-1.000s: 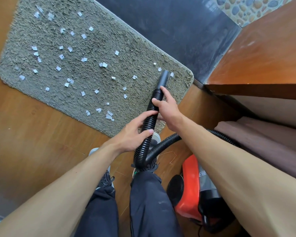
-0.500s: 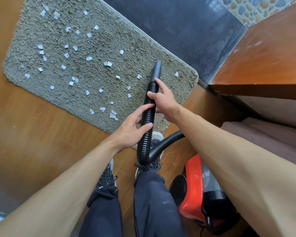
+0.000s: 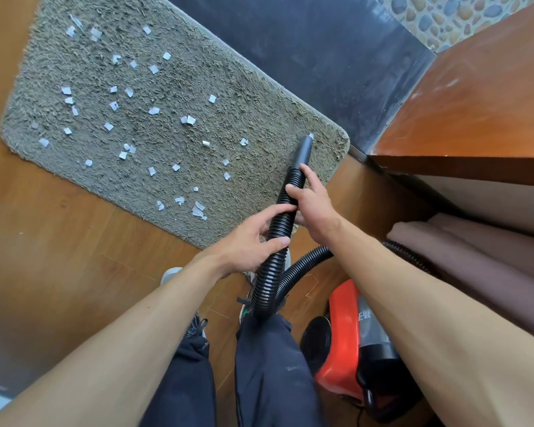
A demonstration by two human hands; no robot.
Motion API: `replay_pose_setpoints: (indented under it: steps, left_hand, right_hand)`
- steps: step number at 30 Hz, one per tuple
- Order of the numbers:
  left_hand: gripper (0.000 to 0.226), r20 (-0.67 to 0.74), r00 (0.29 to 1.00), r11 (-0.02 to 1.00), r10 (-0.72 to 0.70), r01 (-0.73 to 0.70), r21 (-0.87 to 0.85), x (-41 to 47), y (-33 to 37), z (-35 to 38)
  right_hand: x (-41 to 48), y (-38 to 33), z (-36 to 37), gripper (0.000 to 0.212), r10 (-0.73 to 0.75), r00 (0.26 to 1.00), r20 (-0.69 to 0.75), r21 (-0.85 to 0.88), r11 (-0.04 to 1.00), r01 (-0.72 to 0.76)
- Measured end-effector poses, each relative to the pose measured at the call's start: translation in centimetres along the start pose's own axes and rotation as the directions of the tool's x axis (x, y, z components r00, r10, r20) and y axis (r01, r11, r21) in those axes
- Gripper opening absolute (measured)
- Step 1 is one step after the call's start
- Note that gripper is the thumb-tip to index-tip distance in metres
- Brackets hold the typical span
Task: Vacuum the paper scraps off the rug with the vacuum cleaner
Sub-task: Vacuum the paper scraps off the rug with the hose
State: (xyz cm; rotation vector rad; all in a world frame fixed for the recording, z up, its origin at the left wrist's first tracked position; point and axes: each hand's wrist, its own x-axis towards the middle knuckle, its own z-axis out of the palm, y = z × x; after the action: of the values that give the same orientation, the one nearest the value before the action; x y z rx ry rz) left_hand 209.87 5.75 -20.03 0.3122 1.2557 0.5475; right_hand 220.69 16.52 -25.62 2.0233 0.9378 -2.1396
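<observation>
A grey shaggy rug (image 3: 235, 97) lies on the wooden floor, strewn with several small white paper scraps (image 3: 154, 110). Both hands hold the black ribbed vacuum hose (image 3: 267, 272). My right hand (image 3: 313, 203) grips it close behind the smooth black nozzle (image 3: 303, 151). My left hand (image 3: 253, 241) grips it lower down. The nozzle tip rests on the rug near its right corner, with a white scrap at its mouth. The red and black vacuum body (image 3: 349, 337) stands on the floor at my right.
A dark stone step (image 3: 321, 50) borders the rug's far side. A brown wooden cabinet (image 3: 475, 106) stands at the right, with a brownish cushion (image 3: 490, 266) below it. My shoes (image 3: 170, 275) and dark trousers are just in front of the rug's near edge.
The nozzle swung rightward and toward the rug's right corner, reaching a scrap there. Both hands moved with the hose and kept their grip.
</observation>
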Motion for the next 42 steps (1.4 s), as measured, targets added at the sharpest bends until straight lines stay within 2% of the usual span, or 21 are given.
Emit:
replay_pose_setpoints:
  steps: [8, 18, 28, 33, 42]
  left_hand:
    - [0.053, -0.004, 1.0, 0.996, 0.023, -0.023, 0.081, 0.5, 1.2, 1.4]
    - [0.055, -0.089, 0.995, 0.994, 0.049, -0.04, 0.102, -0.3, 1.7, 1.2]
    - [0.056, -0.069, 0.998, 1.0, -0.003, 0.003, -0.004, -2.1, -0.1, 0.4]
    - [0.055, -0.083, 0.994, 0.991, -0.068, 0.058, -0.12, -4.0, -1.7, -2.0]
    - [0.058, -0.083, 0.993, 0.976, -0.084, 0.065, -0.21, -6.9, -4.2, -6.9]
  right_hand:
    - [0.0, 0.4, -1.4, 0.059, -0.011, 0.998, -0.055, 0.069, 0.998, 0.015]
    - [-0.4, -1.2, -0.3, 0.059, -0.037, 0.999, 0.023, 0.024, 0.999, 0.037]
    - [-1.1, -0.5, 1.2, 0.063, 0.051, 0.995, 0.084, -0.015, 0.999, -0.05]
    - [-1.7, 0.1, 4.4, 0.065, 0.051, 0.993, 0.102, -0.051, 0.998, -0.046]
    - [-2.5, 0.3, 10.2, 0.063, 0.038, 0.994, 0.104, -0.103, 0.994, -0.027]
